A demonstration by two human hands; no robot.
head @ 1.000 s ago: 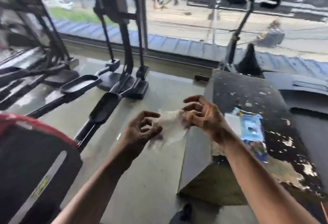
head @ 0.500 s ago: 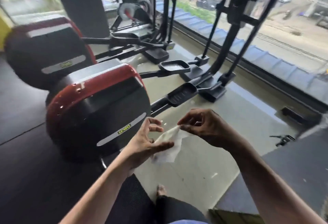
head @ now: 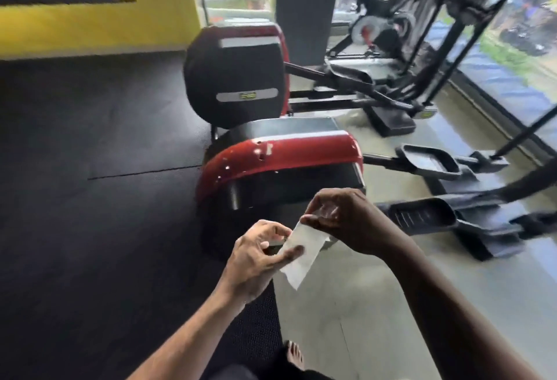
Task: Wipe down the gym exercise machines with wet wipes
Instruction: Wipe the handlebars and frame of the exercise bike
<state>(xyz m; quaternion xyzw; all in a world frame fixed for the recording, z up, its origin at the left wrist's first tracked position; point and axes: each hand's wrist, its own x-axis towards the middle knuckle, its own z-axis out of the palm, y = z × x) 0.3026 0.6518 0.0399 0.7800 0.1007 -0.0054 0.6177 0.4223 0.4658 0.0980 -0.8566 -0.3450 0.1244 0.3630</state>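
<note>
Far left: a yellow wall (head: pixel 99 22) with a dark recessed panel near its top. Below it, black rubber matting (head: pixel 90 198) covers the floor; a thin seam runs across the matting toward the machines.

Centre: two exercise machines stand one behind the other. The far machine housing (head: pixel 235 78) is black with a red edge and two grey strips. The near machine housing (head: pixel 280 159) is black with a red curved cover, chipped in several spots. A dark column (head: pixel 304 9) stands behind them against the window.

Lower centre: the left hand (head: pixel 256 254) pinches the lower part of a white wet wipe (head: pixel 303 254) between thumb and curled fingers. The right hand (head: pixel 340 218) pinches the wipe's upper end with curled fingertips. The wipe is stretched between both hands, in the air just in front of the near machine housing, not touching it. A bare foot (head: pixel 294 352) rests at the matting's edge.

Right: the floor changes to a grey smooth surface (head: pixel 391 304). Black pedals (head: pixel 428 162) on long arms extend from the near machine. Upright black frames (head: pixel 470 18) rise beside a floor-length window (head: pixel 518 57), which shows blurred greenery and blue roofing outside.
</note>
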